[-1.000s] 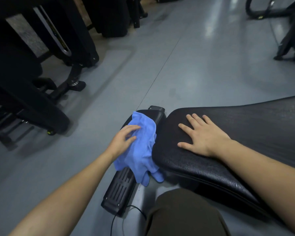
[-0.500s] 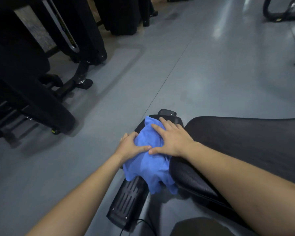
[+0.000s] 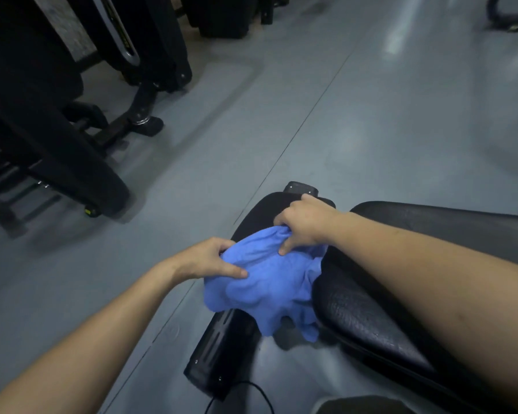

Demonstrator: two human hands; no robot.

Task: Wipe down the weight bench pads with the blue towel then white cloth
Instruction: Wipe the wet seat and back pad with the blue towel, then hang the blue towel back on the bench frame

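A crumpled blue towel (image 3: 269, 282) lies over the small black seat pad (image 3: 260, 213) of the weight bench and hangs down towards the frame. My left hand (image 3: 207, 258) grips the towel's left edge, thumb on top. My right hand (image 3: 305, 225) pinches a fold at the towel's top edge with curled fingers. The large black back pad (image 3: 371, 309) stretches to the right under my right forearm. No white cloth is in view.
The bench's black base foot (image 3: 219, 354) rests on the grey floor (image 3: 341, 100), with a thin cable beside it. Black gym machines (image 3: 57, 130) stand at the left, more equipment at the top edge. My knee shows at the bottom.
My right hand left the back pad, came to the towel, and now curls to pinch it. My left hand went from resting on the towel to gripping its edge. The towel is bunched up.
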